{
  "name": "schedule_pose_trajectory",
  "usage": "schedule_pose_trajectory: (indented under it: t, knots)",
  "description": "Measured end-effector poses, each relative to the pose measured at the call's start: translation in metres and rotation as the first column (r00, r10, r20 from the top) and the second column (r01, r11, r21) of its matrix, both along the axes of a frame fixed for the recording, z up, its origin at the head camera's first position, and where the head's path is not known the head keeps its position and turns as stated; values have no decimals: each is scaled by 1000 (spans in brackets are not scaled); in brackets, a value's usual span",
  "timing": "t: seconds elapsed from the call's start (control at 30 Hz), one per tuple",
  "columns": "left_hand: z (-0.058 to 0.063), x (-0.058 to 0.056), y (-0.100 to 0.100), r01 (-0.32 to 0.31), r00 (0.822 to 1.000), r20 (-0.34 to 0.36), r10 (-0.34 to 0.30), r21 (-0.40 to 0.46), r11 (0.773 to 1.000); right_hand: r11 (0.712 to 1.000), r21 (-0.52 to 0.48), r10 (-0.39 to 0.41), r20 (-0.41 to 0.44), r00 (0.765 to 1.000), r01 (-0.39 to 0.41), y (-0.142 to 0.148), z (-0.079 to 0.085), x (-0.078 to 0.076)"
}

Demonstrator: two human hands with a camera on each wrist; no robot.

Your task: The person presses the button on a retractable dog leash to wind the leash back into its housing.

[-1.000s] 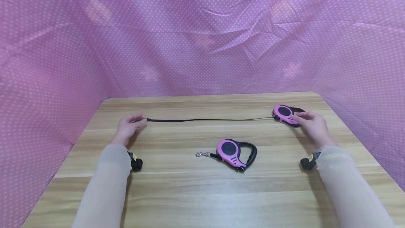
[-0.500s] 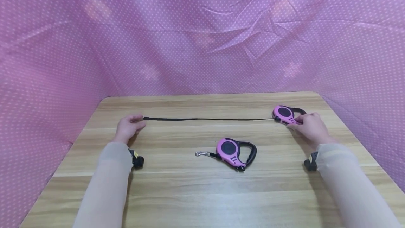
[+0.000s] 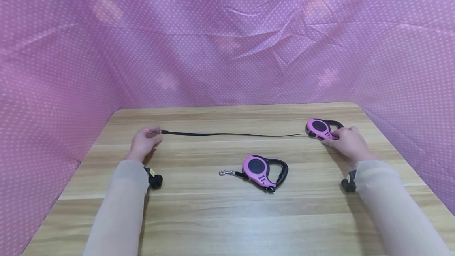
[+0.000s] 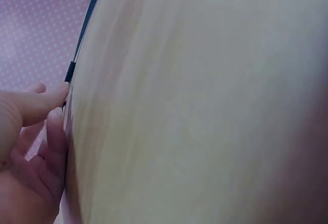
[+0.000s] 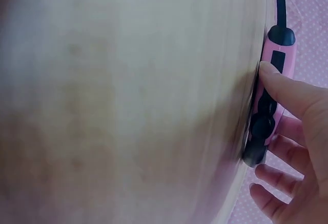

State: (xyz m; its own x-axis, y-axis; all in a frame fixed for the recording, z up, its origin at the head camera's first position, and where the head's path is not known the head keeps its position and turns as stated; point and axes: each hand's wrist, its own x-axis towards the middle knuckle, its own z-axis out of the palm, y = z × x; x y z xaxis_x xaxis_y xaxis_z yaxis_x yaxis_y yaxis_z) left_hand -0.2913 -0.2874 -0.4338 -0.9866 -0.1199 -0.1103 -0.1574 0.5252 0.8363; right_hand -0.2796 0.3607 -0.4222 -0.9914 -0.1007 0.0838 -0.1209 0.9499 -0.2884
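Two pink and black retractable dog leashes are on the wooden table. At the back right, my right hand (image 3: 352, 144) grips the farther leash (image 3: 318, 127) by its casing. The right wrist view shows my thumb along the near side of that casing (image 5: 287, 55), fingers at its other side. A black strap (image 3: 213, 134) runs left from the casing across the table, sagging slightly. My left hand (image 3: 143, 143) pinches the metal clip (image 3: 155, 132) at the strap's end, mostly hidden by fingers in the left wrist view. The nearer leash (image 3: 256, 170) lies untouched in the middle, its silver clip (image 3: 226, 173) pointing left.
The light wood table (image 3: 199, 224) has rounded back corners. Pink dotted cloth (image 3: 227, 50) hangs behind it and along both sides. Small black wrist cameras sit at both cuffs.
My left hand has shifted slightly left with the clip. My right thumb has moved from the casing's top to its near side. The nearer leash has not moved.
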Motion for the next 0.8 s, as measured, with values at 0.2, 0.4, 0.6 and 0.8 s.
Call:
schedule_pose_trajectory:
  t: [0.2, 0.4, 0.6, 0.8]
  knots:
    - [2, -4, 2, 78, 997, 37, -73, -150, 986, 999, 27, 24, -13, 1000, -24, 2, -3, -3]
    - [0, -1, 2, -1, 999, 36, 9, -225, 974, 998, 64, 20, 11, 1000, -21, 0, -4, -3]
    - [4, 4, 4, 10, 999, 43, 5, -342, 940, 997, 78, -4, 11, 1000, 3, -2, -2, -1]
    - [8, 8, 1, 51, 997, 73, -24, -397, 916, 996, 89, 24, 38, 999, -27, 0, 1, 3]
